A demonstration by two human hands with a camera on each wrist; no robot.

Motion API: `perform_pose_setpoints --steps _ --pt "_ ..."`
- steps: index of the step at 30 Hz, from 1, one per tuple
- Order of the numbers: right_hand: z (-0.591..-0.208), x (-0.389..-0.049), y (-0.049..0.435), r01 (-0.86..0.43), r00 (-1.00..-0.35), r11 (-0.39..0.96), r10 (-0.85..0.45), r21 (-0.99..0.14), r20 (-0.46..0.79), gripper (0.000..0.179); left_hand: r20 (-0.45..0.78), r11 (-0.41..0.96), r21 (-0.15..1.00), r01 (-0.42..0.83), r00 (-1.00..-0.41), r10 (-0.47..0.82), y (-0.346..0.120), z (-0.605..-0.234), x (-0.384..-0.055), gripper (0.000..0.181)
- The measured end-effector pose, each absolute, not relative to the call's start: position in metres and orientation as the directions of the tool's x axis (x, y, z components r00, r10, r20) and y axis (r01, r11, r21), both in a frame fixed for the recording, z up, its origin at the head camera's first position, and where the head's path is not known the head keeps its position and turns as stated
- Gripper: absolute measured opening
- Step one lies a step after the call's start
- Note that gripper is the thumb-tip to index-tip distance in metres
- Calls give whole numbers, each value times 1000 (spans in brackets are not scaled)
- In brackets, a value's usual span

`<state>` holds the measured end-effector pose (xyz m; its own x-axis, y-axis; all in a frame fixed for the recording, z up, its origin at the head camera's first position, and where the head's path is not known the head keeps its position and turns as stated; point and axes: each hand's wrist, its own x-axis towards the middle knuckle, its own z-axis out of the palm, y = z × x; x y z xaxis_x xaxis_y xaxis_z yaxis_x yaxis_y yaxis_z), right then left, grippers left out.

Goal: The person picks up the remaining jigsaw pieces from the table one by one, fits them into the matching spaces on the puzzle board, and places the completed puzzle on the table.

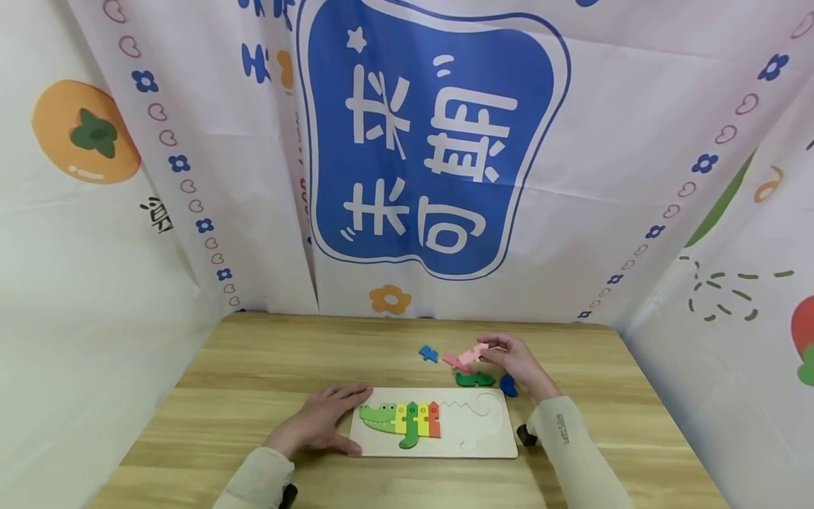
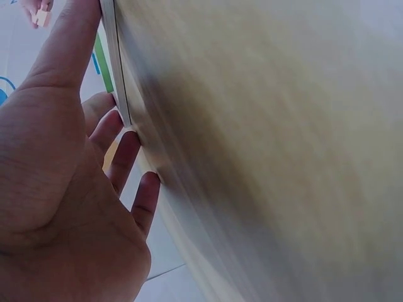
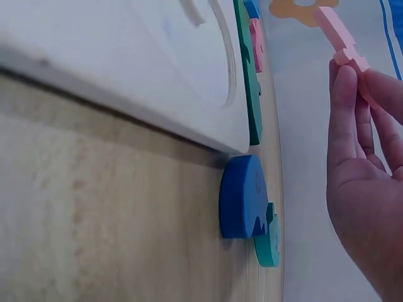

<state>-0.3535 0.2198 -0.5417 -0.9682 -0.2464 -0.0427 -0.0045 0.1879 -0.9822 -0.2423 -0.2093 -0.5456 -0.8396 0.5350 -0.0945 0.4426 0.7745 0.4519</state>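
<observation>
A pale wooden puzzle board (image 1: 496, 442) lies on the table with a partly filled crocodile picture: a green head (image 1: 379, 418), yellow, green and red-orange numbered body pieces, and a green leg. My left hand (image 1: 318, 420) rests at the board's left end, thumb and fingers spread along its edge. Beyond the board's far right part, my right hand (image 1: 518, 364) pinches a light pink puzzle piece (image 3: 340, 34) between thumb and fingertips, raised above the table. Under it lies a darker pink piece (image 1: 454, 362), partly covered in the head view.
Loose pieces lie behind the board: a small blue one (image 1: 429, 353), a long green one (image 1: 475, 379) and a dark blue rounded one (image 1: 508, 385) near the far right corner. The right wrist view adds a teal piece (image 3: 269, 242). Printed cloth walls (image 1: 254, 283) surround the table.
</observation>
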Motion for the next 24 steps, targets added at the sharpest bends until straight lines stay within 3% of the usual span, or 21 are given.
perform_pose_setpoints --steps 10,17,24 --pt "-540 -357 217 79 -962 84 -255 -993 -98 41 -98 781 451 431 -846 524 -209 -546 -242 105" --pt "-539 -353 216 170 -948 -9 -274 -985 -161 33 -107 776 463 427 -843 528 -207 -544 -243 104" --pt "-540 -353 210 152 -945 33 -288 -988 -155 55 -106 783 451 429 -845 524 -208 -543 -243 106"
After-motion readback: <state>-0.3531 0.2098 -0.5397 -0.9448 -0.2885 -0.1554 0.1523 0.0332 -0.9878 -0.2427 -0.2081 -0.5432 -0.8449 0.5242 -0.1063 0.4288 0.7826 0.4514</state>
